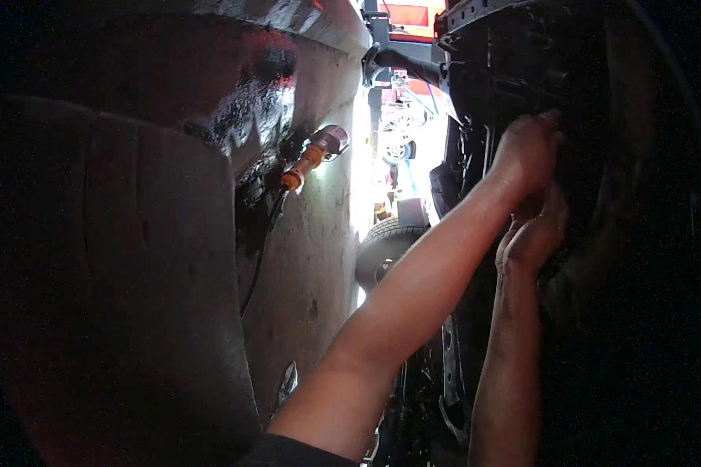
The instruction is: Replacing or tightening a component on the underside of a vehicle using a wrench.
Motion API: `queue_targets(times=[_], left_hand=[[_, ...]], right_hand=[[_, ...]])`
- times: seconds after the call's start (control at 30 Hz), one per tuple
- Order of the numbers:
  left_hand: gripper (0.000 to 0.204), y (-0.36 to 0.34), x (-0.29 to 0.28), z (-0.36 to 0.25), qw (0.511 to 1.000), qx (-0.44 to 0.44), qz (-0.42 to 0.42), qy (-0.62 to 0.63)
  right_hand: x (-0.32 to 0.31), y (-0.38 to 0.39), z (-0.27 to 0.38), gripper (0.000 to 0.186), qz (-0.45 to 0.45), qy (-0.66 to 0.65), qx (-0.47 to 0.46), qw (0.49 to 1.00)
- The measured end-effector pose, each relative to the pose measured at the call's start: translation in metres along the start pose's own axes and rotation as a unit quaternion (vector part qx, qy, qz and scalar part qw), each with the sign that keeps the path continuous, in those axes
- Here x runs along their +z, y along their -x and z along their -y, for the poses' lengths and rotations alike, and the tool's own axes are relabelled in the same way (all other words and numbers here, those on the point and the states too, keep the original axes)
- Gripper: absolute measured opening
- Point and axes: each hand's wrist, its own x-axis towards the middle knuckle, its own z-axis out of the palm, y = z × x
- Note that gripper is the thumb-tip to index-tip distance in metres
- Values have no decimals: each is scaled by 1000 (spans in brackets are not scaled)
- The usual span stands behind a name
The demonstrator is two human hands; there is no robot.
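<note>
Machinery (pixel 514 70) by hands (pixel 527 152); lamp (pixel 313 162) (corded) left; forearm (pixel 420 288) overlaps tire (pixel 389 236).

stained grey concrete-looking floor (pixel 319 257), shiny dark wet-looking patch (pixel 265 97) on it — also orange-&-grey cylindrical work lamp (pixel 312 159) w/ thin black cable (pixel 272 214), big flat dull-grey sheet (pixel 132 272) — mat'l unclear

Over on our left we see an orange work lamp (pixel 313 158) tilted against the stained grey surface (pixel 308 257), its thin dark cable (pixel 255 272) trailing down, with a glossy black patch (pixel 258 101) shining just above! Through the bright gap we pick out a dark tyre (pixel 389 247), a spoked wheel (pixel 398 149) beyond it in the glare, and red panels (pixel 413 15) up top!
</note>
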Motion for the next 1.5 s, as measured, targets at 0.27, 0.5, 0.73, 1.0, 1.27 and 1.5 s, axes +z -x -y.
queue_targets(times=[0.27, 0.5, 0.73, 1.0, 1.27, 1.5], left_hand=[[40, -1, -13, -25, 996, -49, 72, 23], [36, -1, -18, -18, 996, -45, 20, 68], [37, -7, -14, -20, 994, -57, 33, 85], [36, -4, -16, -22, 993, -54, 57, 84], [37, -5, -13, -12, 997, -5, 57, 42], [40, -6, -17, -13, 997, -27, 53, 43]], right_hand=[[-25, -20, -15, 54, 211, -50, 20, 976], [-6, -1, -10, 57, 128, -82, 26, 988], [-20, -13, -18, 38, 143, 27, -42, 988], [-19, -18, -16, 28, 122, 156, -153, 968], [-15, -27, -3, 23, 152, 36, 62, 986], [-13, -16, -19, 20, 200, -42, -6, 979]])
